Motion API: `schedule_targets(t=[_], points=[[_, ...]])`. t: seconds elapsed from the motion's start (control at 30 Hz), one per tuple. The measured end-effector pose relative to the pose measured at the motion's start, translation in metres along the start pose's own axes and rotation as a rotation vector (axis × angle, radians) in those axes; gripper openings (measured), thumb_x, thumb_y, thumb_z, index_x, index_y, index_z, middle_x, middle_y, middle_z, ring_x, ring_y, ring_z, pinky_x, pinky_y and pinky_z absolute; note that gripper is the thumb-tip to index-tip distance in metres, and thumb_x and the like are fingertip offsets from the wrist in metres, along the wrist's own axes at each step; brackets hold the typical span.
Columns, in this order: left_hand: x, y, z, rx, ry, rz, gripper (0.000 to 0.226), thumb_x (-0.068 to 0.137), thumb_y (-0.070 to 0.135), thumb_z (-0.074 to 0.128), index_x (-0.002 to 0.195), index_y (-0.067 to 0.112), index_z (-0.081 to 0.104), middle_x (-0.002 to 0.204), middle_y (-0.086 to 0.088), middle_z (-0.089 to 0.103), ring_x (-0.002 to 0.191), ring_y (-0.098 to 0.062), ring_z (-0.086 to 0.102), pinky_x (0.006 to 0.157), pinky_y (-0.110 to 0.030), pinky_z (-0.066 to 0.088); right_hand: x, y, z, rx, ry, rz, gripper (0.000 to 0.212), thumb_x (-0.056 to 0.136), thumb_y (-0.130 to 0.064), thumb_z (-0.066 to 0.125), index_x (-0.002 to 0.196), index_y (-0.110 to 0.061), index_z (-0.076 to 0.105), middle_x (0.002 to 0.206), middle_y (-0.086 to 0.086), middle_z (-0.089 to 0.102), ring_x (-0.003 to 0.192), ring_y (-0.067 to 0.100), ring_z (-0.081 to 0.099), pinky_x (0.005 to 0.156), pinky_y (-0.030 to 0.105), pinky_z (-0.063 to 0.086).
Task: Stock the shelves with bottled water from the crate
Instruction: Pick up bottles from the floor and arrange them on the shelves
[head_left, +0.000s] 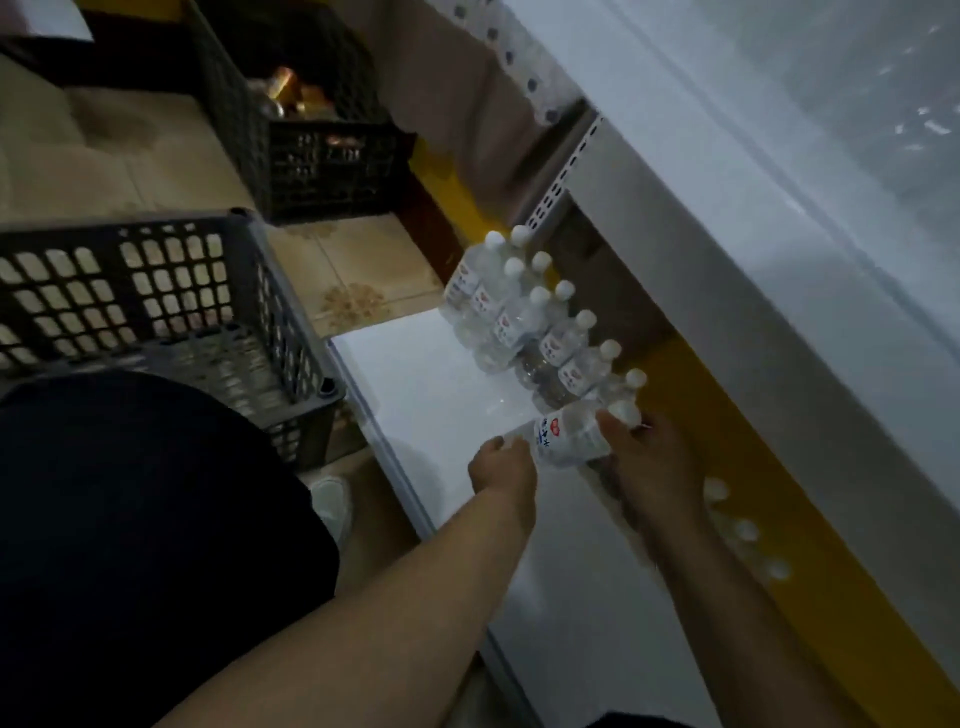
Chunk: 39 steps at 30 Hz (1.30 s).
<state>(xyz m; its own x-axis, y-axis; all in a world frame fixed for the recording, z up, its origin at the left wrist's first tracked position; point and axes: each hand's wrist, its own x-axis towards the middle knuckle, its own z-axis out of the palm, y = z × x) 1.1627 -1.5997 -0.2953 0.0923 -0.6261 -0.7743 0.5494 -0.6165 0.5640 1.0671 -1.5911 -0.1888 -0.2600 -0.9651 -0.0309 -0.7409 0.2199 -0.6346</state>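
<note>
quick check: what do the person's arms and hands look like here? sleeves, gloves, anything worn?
Both forearms are bare up to the frame edge, with no sleeves in view. The left hand and right hand have no gloves. No watch, band or ring is visible, though the image is dim and blurry.

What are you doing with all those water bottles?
A person is putting bottled water on a low white shelf. Both hands hold one water bottle: the left hand at its bottom end, the right hand near its white cap. It is tilted, next to a row of bottles already standing there. A dark crate sits on the floor nearby.
</note>
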Motion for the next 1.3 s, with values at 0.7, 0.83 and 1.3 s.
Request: schedule_targets(t=[0.7,0.83,1.3], points=[[0.133,0.08,0.025,0.428,-0.543,0.152,0.055,0.096,0.006,0.048,0.147,0.022,0.035,0.143,-0.012,0.043,0.108,-0.018,0.039,0.086,-0.032,0.038,0.187,0.025,0.106,0.04,-0.088,0.056,0.031,0.088,-0.03,0.069,0.117,-0.021,0.066,0.112,0.0,0.07,0.104,0.019,0.066,0.093,0.047,0.054],[0.131,0.076,0.026,0.45,-0.519,0.201,0.057,0.096,0.0,0.047,0.149,0.018,0.034,0.144,-0.014,0.043,0.112,-0.022,0.044,0.085,-0.028,0.04,0.193,0.025,0.105,0.061,-0.071,0.039,0.03,0.092,-0.025,0.066,0.121,-0.018,0.062,0.112,0.001,0.068,0.102,0.017,0.065,0.092,0.045,0.054],[0.109,0.056,0.017,0.823,-0.522,0.328,0.068,0.096,0.012,0.052,0.155,0.016,0.018,0.16,-0.009,0.023,0.145,-0.026,0.027,0.114,-0.032,0.024,0.178,0.011,0.096,-0.201,-0.007,-0.125,0.048,0.098,-0.036,0.053,0.14,-0.014,0.047,0.132,0.007,0.057,0.121,0.023,0.054,0.102,0.04,0.045]])
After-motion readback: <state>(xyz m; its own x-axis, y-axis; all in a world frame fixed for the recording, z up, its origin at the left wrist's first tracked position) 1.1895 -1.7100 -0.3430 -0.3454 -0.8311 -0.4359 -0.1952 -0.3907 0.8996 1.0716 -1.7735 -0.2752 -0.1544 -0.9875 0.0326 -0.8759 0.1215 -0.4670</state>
